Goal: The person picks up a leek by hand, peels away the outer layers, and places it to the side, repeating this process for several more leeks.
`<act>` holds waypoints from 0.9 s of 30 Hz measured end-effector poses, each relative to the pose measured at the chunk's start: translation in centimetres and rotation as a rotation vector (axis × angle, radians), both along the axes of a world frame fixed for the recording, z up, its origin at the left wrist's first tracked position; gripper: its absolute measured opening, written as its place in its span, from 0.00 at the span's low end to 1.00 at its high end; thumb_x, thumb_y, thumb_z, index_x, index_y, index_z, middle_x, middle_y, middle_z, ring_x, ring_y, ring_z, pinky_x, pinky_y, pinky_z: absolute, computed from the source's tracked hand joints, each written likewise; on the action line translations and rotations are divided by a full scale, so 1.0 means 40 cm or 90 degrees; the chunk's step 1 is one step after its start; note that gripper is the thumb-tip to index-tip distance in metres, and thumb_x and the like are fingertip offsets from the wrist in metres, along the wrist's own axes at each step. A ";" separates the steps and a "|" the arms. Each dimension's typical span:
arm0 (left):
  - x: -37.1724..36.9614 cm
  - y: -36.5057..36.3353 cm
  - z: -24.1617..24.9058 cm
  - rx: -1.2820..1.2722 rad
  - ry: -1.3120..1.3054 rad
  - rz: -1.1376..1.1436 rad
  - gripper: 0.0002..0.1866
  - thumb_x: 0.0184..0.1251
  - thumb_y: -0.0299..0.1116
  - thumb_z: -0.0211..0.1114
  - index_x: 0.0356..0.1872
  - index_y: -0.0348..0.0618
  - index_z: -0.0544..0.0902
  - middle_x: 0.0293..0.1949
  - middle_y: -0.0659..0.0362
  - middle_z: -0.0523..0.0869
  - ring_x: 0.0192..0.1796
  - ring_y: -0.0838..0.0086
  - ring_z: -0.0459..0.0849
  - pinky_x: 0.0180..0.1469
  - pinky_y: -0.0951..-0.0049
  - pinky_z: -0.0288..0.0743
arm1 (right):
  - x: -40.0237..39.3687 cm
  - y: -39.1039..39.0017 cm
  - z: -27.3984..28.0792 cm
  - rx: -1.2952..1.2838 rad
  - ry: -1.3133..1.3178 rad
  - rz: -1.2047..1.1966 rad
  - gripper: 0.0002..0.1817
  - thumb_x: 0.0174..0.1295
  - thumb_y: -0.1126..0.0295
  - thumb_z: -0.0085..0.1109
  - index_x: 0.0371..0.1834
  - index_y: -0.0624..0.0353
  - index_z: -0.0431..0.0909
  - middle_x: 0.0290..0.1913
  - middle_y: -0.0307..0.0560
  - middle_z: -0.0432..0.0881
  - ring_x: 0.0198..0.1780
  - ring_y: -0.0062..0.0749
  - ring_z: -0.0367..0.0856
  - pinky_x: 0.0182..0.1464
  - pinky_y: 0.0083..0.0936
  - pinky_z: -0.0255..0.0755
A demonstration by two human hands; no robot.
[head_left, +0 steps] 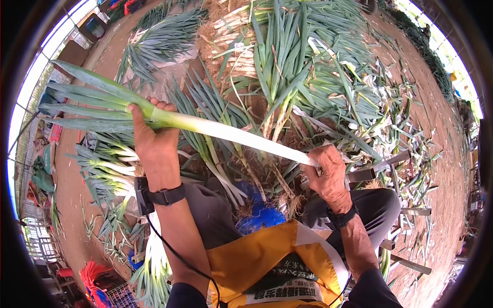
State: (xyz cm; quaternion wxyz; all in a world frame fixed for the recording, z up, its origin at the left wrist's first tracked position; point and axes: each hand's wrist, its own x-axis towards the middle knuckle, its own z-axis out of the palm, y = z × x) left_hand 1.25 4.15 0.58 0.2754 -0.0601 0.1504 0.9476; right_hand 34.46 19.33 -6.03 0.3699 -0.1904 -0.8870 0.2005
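A long green onion (221,129) with a white shaft and spread green leaves lies across the view, in front of my body. My left hand (156,141) is closed around it where the leaves meet the shaft, thumb on the near side. At the root end, my right hand (327,172) grips the white tip with curled fingers, hiding most of that end. Below the shaft, unpeeled green onions (218,169) with dry outer leaves lean towards my lap. Their rooty ends rest near a blue plastic sheet (261,216) between my knees.
A large heap of green onions (328,31) lies ahead, with cleaned white-stemmed ones (110,169) piled at the left. Stripped leaves litter the ground at right, beside a metal frame (395,179). A crate (120,295) with red ties stands lower left.
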 end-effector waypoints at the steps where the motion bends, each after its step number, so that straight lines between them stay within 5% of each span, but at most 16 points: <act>1: 0.001 0.002 -0.001 -0.001 0.001 -0.003 0.17 0.71 0.43 0.65 0.44 0.38 0.76 0.36 0.54 0.77 0.37 0.65 0.72 0.43 0.63 0.70 | 0.001 0.004 0.001 0.000 -0.004 0.003 0.18 0.44 0.84 0.70 0.38 0.59 0.78 0.36 0.49 0.80 0.39 0.48 0.80 0.40 0.36 0.75; 16: 0.013 0.013 -0.008 -0.031 0.014 -0.009 0.18 0.69 0.44 0.67 0.44 0.38 0.76 0.36 0.54 0.77 0.38 0.64 0.73 0.43 0.61 0.70 | 0.007 0.015 -0.008 -0.031 0.023 -0.038 0.17 0.43 0.85 0.70 0.34 0.58 0.76 0.35 0.48 0.79 0.35 0.43 0.79 0.36 0.32 0.72; 20: -0.051 0.003 -0.081 -0.013 0.081 -0.033 0.15 0.67 0.41 0.68 0.42 0.42 0.77 0.35 0.56 0.77 0.36 0.65 0.73 0.42 0.61 0.68 | 0.024 0.022 -0.015 0.037 -0.021 -0.003 0.15 0.47 0.80 0.68 0.39 0.58 0.78 0.35 0.51 0.77 0.36 0.51 0.76 0.37 0.42 0.72; 27: -0.110 -0.012 -0.134 -0.012 0.100 -0.101 0.18 0.69 0.39 0.67 0.50 0.39 0.75 0.37 0.59 0.75 0.37 0.69 0.71 0.44 0.66 0.69 | 0.043 0.031 -0.022 0.027 -0.004 0.026 0.12 0.44 0.79 0.66 0.34 0.60 0.77 0.33 0.49 0.75 0.39 0.49 0.78 0.46 0.39 0.75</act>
